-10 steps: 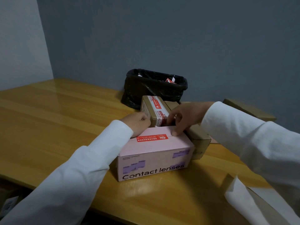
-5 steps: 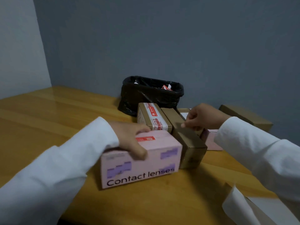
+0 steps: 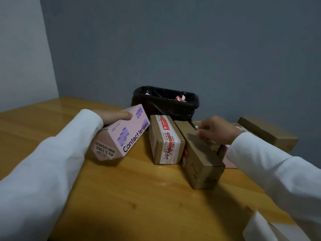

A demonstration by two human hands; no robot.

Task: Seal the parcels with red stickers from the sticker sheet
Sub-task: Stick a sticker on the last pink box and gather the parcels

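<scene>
Pink parcel [image 3: 125, 134]: one carton printed "Contact lenses", tilted up off the table at the left of the row, its printed side turned up toward the camera and an end label reading 45-3-3302 facing forward.
Left hand [image 3: 112, 116]: holds the pink parcel from its far side, thumb lying along the upper edge; the fingers behind the carton are hidden.
Taped brown parcel [image 3: 165, 140]: one, flat on the table just right of the pink one, with a red sticker on top and printed red-and-white tape running over its top and front end.
Plain brown parcel [image 3: 199, 155]: one long carton, touching the taped one on its right, a small patch of red showing low on its left side.
Right hand [image 3: 215, 130]: fingers curled, fingertips pinched together over the far top of the plain brown parcel; what they pinch is too small to tell.
Other parcels: one more brown carton [image 3: 267, 133] at the far right, and a flat pink parcel [image 3: 227, 159] mostly hidden behind the right sleeve.
Sticker sheet [image 3: 260, 228]: white paper at the bottom right corner, only partly in view; whether it carries stickers cannot be told.
Bin [image 3: 165, 103]: one, lined with a black bag, behind the row against the grey wall, red and white scraps inside.
Table [image 3: 147, 197]: yellow wood, glossy.
</scene>
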